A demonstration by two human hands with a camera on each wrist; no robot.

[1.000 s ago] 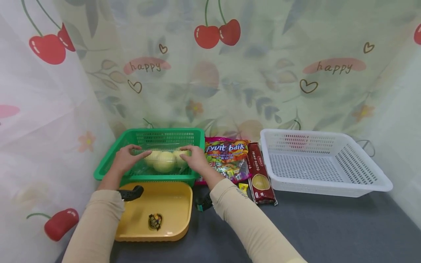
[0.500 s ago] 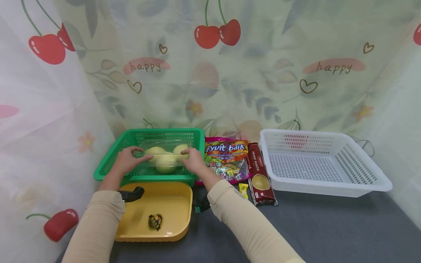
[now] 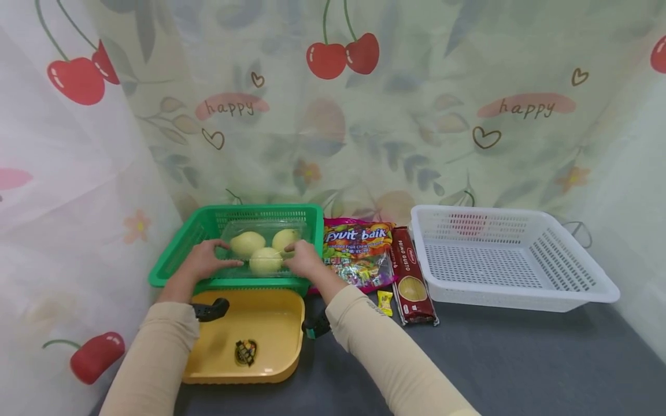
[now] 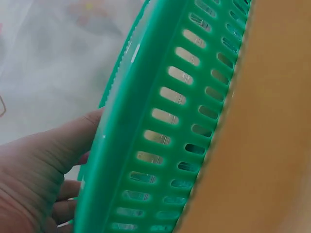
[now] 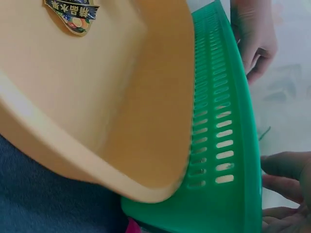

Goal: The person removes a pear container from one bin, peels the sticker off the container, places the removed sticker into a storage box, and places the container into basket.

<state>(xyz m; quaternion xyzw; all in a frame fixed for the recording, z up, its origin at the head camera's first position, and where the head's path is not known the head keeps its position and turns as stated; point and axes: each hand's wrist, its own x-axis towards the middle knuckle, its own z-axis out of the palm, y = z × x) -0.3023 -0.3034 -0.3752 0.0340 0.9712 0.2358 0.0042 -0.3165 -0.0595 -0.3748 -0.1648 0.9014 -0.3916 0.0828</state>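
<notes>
A clear plastic box with three pale yellow-green round fruits lies inside the green basket. My left hand grips the box's left side, its thumb along the near edge. At the near right corner, my right hand holds the box between thumb and fingers. In the left wrist view the basket wall hides the left fingertips and most of the box. Behind the rim in the right wrist view, the right fingers are partly visible.
A yellow tray with a dark fruit label stands in front of the basket. Rightward are a candy bag, a small yellow packet, a red spaghetti pack and a white basket. Patterned curtain stands behind.
The box has levelled out in the green basket, and all three fruits show more clearly through it. Both hands have moved slightly nearer and lower with it.
</notes>
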